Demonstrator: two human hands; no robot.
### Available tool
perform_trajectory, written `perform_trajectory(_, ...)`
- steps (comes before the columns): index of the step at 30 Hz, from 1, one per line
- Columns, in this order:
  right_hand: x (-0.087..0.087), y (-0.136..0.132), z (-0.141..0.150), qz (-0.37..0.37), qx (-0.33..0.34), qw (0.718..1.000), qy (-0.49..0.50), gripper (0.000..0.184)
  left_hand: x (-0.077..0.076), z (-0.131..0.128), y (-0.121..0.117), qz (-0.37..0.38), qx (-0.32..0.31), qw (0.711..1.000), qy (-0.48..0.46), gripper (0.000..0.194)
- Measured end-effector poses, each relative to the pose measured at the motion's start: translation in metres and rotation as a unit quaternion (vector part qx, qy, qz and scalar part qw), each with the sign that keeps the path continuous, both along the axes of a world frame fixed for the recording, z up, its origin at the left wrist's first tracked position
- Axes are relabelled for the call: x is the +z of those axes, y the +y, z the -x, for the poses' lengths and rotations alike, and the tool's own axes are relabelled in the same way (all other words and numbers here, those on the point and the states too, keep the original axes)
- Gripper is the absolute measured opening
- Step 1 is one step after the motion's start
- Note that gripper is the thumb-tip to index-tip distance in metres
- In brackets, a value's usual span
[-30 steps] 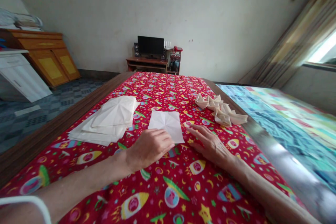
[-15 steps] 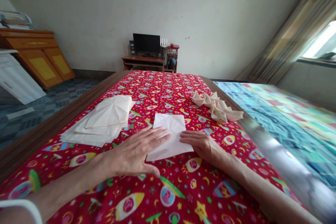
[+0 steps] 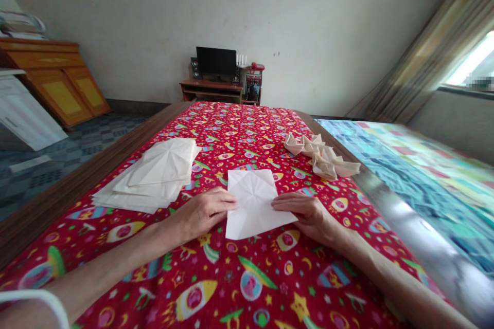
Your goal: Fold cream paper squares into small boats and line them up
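A white sheet of paper with creases fanning out from its centre lies on the red patterned cloth in front of me. My left hand is closed on its left edge, fingers together at the margin. At the opposite edge, my right hand has its fingers pressed together on the paper, the thumb mostly hidden. A stack of creased paper sheets sits to the left, its layers slightly fanned. Over on the right is a cluster of folded paper shapes with pointed tips.
The red cloth covers most of the dark wooden table. A bed with a patchwork cover adjoins on the right. By the far wall stand a desk with a monitor and, at left, a wooden cabinet.
My left hand has drawn back leftward off the paper's surface, and its spread fingers have closed at the left edge. The paper has shifted slightly right; my right hand stays at its right edge.
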State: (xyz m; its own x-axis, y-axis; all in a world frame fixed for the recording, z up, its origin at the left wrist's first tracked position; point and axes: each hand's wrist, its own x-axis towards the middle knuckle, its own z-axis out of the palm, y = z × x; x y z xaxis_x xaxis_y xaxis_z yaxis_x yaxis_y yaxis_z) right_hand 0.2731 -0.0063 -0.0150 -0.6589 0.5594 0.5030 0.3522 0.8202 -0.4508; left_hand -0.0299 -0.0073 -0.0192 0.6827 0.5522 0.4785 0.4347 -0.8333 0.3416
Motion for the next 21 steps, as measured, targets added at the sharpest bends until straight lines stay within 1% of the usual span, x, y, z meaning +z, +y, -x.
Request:
perform_trajectory(3,0.001,-0.001,0.001,0.035,-0.013,0.999,0.016,0.025,-0.001,-0.004,-0.005,0.002,0.013,0.999,-0.040,0.020)
perform_trajectory(5,0.000,-0.001,0.003,0.072,-0.047,0.996,0.024,0.023,0.000,-0.006,-0.006,0.020,0.045,0.997,-0.054,0.018)
perform_trajectory(8,-0.002,0.000,0.010,0.123,-0.145,0.982,0.013,0.026,0.001,-0.011,-0.004,0.054,0.110,0.991,-0.057,0.021)
perform_trajectory(11,-0.001,0.005,0.019,0.147,-0.252,0.956,-0.012,0.034,0.002,-0.014,-0.002,0.074,0.174,0.981,-0.047,0.023)
perform_trajectory(14,0.002,0.014,0.028,0.142,-0.305,0.940,-0.051,0.030,0.004,-0.016,-0.001,0.078,0.226,0.971,-0.006,0.025)
perform_trajectory(16,0.005,0.020,0.032,0.138,-0.328,0.931,-0.083,0.029,0.006,-0.018,0.000,0.077,0.246,0.966,0.033,0.027)
perform_trajectory(18,0.007,0.024,0.034,0.133,-0.342,0.924,-0.110,0.030,0.009,-0.019,0.001,0.075,0.258,0.961,0.071,0.029)
perform_trajectory(21,0.009,0.024,0.035,0.111,-0.343,0.920,-0.151,0.031,0.013,-0.020,0.006,0.075,0.267,0.955,0.109,0.029)
